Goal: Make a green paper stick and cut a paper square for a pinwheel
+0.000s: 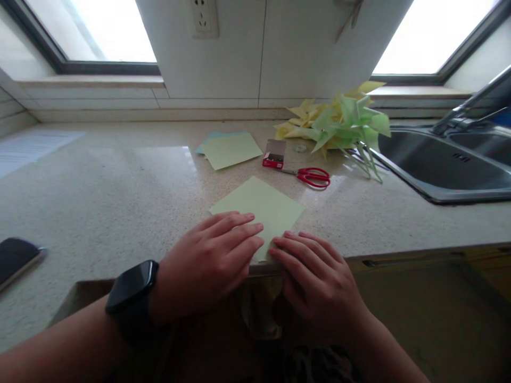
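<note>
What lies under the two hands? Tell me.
A pale green paper square lies flat on the counter. The left hand and right hand press its near corner at the counter edge; that corner itself is covered.

Speckled stone countertop (pixel 120 202) below two bright windows, with a steel sink (pixel 447 165) at the right.

Daylight is let in by a left window (pixel 104 26) and a right window (pixel 431 32), both dark-framed and set above a pale tiled ledge (pixel 91 88). Between them, a white wall panel (pixel 275 48) is fitted with a power socket (pixel 203 18). A metal tap (pixel 471 103) is angled over the sink. Glare is reflected on the counter's glossy surface.
</note>
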